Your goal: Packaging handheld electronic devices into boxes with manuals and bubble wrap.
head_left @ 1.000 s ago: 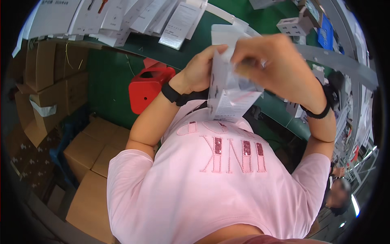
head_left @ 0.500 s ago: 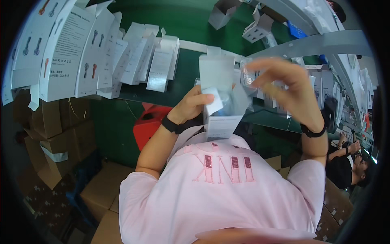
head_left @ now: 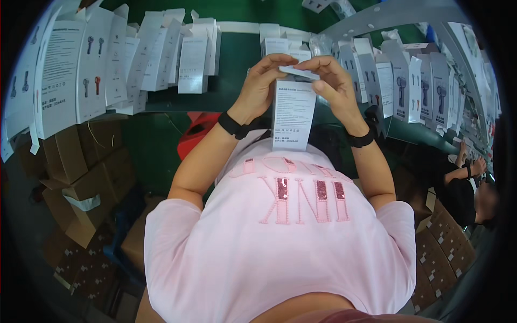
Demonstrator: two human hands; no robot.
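Note:
A white cardboard box (head_left: 293, 116) with dark print stands upright close to my chest. Its top flap (head_left: 299, 72) is folded over and slightly tilted, not lying flat. My left hand (head_left: 265, 81) grips the box's upper left edge, fingers bent over the flap's far side. On the opposite side, my right hand (head_left: 335, 89) pinches the flap's right end, its thumb at the near corner. Whatever the box contains is hidden. Right behind my hands stand more white boxes (head_left: 276, 45), and a clear plastic bag (head_left: 321, 43) lies beside them.
White printed boxes (head_left: 193, 63) line the green table (head_left: 237, 46) on the left; others (head_left: 401, 89) stand on the right under a grey metal frame (head_left: 371, 24). Below are a red container (head_left: 198, 132) and brown cartons (head_left: 89, 156). Another person (head_left: 463, 185) sits at far right.
My right hand has come down from its raised place at the right to the box top. The open flap has been folded over, and both hands now hold the box there.

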